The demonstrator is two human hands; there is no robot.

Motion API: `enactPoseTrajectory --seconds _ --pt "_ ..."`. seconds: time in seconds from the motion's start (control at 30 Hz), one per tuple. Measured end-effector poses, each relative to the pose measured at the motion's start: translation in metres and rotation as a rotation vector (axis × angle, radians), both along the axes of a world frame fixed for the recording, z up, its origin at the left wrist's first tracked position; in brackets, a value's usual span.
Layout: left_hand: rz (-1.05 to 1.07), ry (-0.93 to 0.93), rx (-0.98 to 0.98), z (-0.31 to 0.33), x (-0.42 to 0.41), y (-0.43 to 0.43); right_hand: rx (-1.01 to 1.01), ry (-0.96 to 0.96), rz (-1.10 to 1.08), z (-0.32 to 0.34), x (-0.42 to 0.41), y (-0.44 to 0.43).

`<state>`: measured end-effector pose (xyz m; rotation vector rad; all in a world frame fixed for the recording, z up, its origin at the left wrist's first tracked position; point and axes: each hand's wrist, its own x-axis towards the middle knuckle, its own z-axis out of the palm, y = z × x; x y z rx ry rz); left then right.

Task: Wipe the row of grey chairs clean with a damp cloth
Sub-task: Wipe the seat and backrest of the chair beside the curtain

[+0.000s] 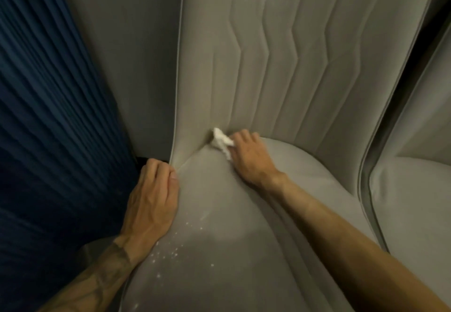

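Where a dark blue pleated curtain (48, 116) fills the view at nine o'clock, it hangs just beside the left edge of a grey chair (244, 214). The left hand (151, 197) grips that edge at seven o'clock, its fingers (156, 167) curled over the side and the thumb lying on the seat (231, 263). Just right of its wrist, white specks (168, 253) dot the seat. At the centre, a small crumpled white cloth (220, 141) lies with its long axis running from eleven to five o'clock, its upper tip pushed into the crease where the backrest (280, 67) meets the seat. The right hand (251, 158), reaching in from four o'clock, holds the cloth in curled fingers. The quilted backrest rises toward twelve o'clock, and the seat spreads broad toward six. At three o'clock a narrow dark gap parts this chair from a second grey chair (415, 202).
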<state>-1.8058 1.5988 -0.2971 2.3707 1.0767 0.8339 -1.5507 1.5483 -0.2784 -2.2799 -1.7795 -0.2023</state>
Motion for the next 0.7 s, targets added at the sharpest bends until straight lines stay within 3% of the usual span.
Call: enactPoseTrajectory --seconds 0.1,0.23,0.33,0.47,0.57,0.7 --pt "-0.002 -0.002 -0.015 0.003 0.002 -0.002 -0.006 -0.009 -0.280 0.000 0.029 -0.004" --pt "0.010 0.012 -0.014 0.006 0.000 -0.003 0.064 0.049 -0.036 -0.009 -0.047 0.028" --pt "0.003 0.004 -0.039 0.006 -0.001 -0.003 0.087 0.082 0.045 -0.003 -0.033 0.011" --pt "0.001 -0.007 -0.051 0.006 0.001 -0.003 0.015 0.010 -0.195 -0.002 0.051 -0.033" --pt "0.010 -0.014 -0.047 0.006 0.002 -0.004 0.055 0.057 -0.351 -0.003 0.049 -0.025" --pt "0.015 -0.034 -0.022 0.005 0.001 -0.002 0.048 0.057 -0.106 -0.012 -0.044 0.031"
